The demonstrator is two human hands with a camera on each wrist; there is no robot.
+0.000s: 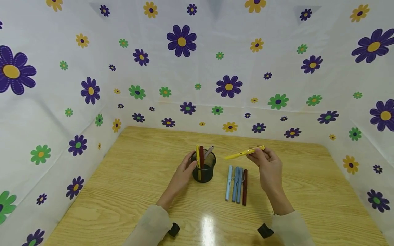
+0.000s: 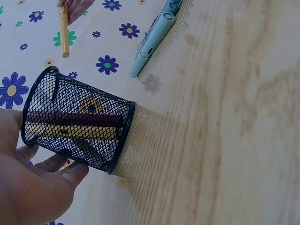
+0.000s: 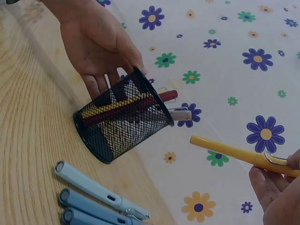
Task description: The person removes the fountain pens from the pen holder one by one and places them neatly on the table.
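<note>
A black mesh pen cup point(image 1: 207, 173) stands upright on the table, with a yellow pen point(image 1: 198, 158), a dark red pen point(image 1: 201, 156) and a grey pen point(image 1: 209, 150) leaning inside. My left hand point(image 1: 181, 174) holds the cup from its left side, thumb near the rim and fingers round the mesh in the left wrist view. Right of the cup, my right hand point(image 1: 271, 169) pinches another yellow pen point(image 1: 241, 154) by its clip end. This pen is raised, almost level, its other end pointing toward the cup. In the right wrist view, its silver clip point(image 3: 275, 159) shows beside the fingers.
Between the hands a row of pens lies on the wooden table point(image 1: 129, 177): a light blue pen point(image 1: 228, 183), two darker blue pens point(image 1: 239, 186) and a dark red pen point(image 1: 245, 188). A flower-printed white cloth point(image 1: 197, 68) encloses the table's back and sides.
</note>
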